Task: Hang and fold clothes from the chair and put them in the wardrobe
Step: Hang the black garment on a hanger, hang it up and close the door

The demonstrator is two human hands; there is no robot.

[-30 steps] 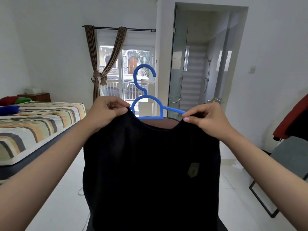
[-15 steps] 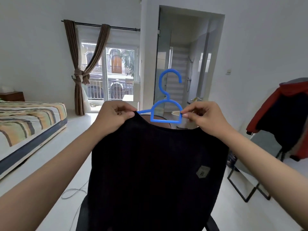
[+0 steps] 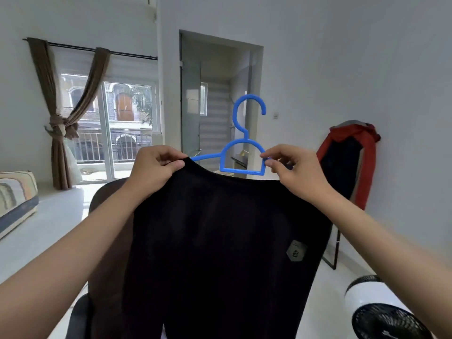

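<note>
Black shirt (image 3: 220, 241) on blue hanger (image 3: 244, 152), left hand (image 3: 154, 170) pinches one shoulder, right hand (image 3: 296, 170) pinches the other shoulder with the hanger arm, brown chair (image 3: 107, 199) behind

View swung right: bed (image 3: 17, 196) now at left edge, fan (image 3: 389, 316) newly visible lower right.

shirt (image 3: 220, 241) held up in front, on hanger (image 3: 244, 152) | left hand (image 3: 154, 170) at its left shoulder, right hand (image 3: 293, 170) at its right | chair (image 3: 107, 196) behind shirt | bed (image 3: 17, 194) far left | fan (image 3: 381, 311) lower right
</note>
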